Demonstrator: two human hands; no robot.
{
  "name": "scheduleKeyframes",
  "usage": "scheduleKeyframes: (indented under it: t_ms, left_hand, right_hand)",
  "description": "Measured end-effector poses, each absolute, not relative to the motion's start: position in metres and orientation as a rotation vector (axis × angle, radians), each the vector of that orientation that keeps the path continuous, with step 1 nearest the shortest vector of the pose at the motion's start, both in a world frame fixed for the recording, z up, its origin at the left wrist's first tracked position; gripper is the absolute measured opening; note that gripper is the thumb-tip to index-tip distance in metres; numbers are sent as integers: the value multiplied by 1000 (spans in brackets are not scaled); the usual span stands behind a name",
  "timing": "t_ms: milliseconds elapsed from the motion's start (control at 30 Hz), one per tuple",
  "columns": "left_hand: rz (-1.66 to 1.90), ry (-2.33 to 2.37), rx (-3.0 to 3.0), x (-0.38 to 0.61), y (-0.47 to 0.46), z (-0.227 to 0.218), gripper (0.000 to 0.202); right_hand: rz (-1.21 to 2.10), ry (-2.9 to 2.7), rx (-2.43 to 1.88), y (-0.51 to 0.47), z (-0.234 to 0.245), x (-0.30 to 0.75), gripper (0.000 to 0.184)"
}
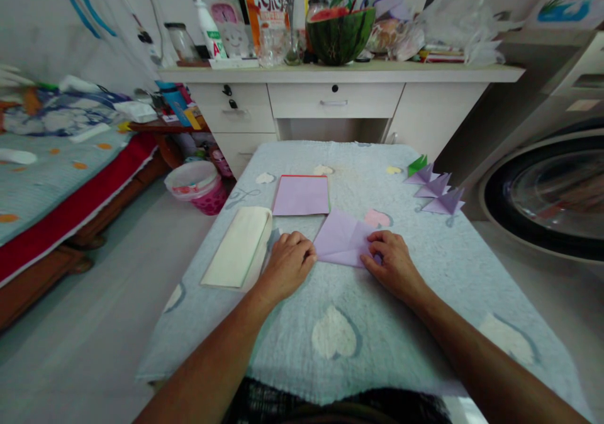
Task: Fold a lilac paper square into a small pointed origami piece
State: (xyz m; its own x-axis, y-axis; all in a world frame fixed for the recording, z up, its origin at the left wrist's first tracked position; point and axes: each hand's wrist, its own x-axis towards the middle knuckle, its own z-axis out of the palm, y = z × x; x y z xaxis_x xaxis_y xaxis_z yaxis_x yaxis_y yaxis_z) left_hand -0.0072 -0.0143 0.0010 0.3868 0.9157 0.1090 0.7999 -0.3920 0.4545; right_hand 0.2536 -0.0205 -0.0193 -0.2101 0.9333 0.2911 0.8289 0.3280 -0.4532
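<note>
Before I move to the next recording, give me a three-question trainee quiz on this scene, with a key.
1. What do the left hand and right hand both touch?
2. True or false: the cut watermelon stands on the counter.
3. The farthest folded piece in the row at the right of the table is: a) purple, b) green, c) red.

Key: 1. the creased purple paper; 2. true; 3. b

The folded sheet (342,235) is matt, creased paper; the tablecloth (396,348) fuzzy cloth; the bin (211,199) plastic; the bed frame (42,282) smooth wood
</note>
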Motion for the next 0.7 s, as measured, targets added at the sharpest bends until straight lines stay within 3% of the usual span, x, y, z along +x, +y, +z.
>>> scheduleKeyframes:
  t_ms: [700]
  left_hand:
    - [505,1609,2275,0,-14,-3,11]
  right_hand:
    - [254,-1999,-1682,-21,-20,251,18]
